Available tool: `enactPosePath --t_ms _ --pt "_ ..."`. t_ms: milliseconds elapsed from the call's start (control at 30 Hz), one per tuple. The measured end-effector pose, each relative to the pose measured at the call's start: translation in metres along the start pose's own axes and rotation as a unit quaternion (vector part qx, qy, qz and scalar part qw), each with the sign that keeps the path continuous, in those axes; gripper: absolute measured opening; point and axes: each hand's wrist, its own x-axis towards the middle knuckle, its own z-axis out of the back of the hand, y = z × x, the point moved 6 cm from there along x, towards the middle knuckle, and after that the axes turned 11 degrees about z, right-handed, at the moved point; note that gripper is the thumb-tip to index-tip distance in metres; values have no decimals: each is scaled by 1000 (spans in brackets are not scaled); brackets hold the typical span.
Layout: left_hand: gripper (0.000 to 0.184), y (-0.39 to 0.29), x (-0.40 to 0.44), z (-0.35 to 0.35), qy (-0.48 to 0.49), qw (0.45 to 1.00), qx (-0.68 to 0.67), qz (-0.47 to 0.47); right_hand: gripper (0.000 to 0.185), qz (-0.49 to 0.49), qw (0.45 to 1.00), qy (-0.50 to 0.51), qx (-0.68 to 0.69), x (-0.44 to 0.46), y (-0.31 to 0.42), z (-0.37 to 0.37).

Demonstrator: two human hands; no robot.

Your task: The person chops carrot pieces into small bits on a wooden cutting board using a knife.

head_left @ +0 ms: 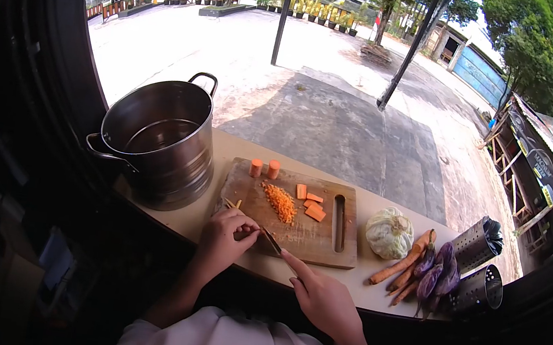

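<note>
Since the carrot is only partly diced, I'd call the cutting partway along. Far left of the left fingers: stockpot (181,177), upright, two handles, no carrot visible in it. Left hand (225,235) is at the near-left part of the cutting board (323,243), fingers curled narrow, tips pinched together by the blade; can't tell what, if anything, is between them. Thin pale strips (234,203) lie just beyond those fingers. Beyond them, on the board's far side, two carrot stubs (264,168) stand on end, uncut into slabs: smooth, orange, flat-topped. Diced carrot (279,204) sits beyond the fingertips of both hands, bright orange, fine, loose heap; that portion looks done. Knife (272,240) is between the hands, blade angled toward the left fingertips. Carrot slabs (313,209), flat with straight edges, lie beyond the right fingers, not diced. Right hand (326,301) is closed around the knife handle, index finger reaching along it. Right of the right fingers, off the board: cabbage (388,233), whole; whole carrots (405,265), unpeeled by the look of them, dull and tapered; then purple eggplants (446,272), whole, beside two perforated metal cylinders (472,250). All that produce reads as uncut.
</note>
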Motion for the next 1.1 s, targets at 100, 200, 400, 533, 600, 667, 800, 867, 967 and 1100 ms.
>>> enactPosePath --t_ms 100,200,400,533,600,667,800,867,967,1100 --pt "8 -1 0 1 -4 1000 5 0 56 1 1000 5 -2 0 0 -1" --pt "9 -1 -1 0 -9 1000 7 -6 56 11 1000 7 -9 0 -2 -7" --pt "10 0 0 -1 -5 1000 14 -4 56 -1 999 22 -32 10 2 -13" --pt "10 1 1 3 15 1000 -4 1 56 0 1000 11 -18 14 -2 -12" --pt "10 3 2 5 26 1000 -17 1 57 5 1000 11 -11 12 1 -9" --pt "10 5 2 5 36 999 -31 0 58 15 1000 9 -6 9 4 -7" --pt "11 5 3 5 35 999 -29 7 59 6 999 31 -5 7 7 -8" --pt "12 6 3 4 34 999 -22 3 59 8 999 30 -5 8 6 -10" --pt "12 7 4 4 36 999 -20 2 59 13 1000 26 -1 10 4 -14" --pt "12 5 3 5 35 999 -34 11 57 9 1000 24 -1 20 4 -19"
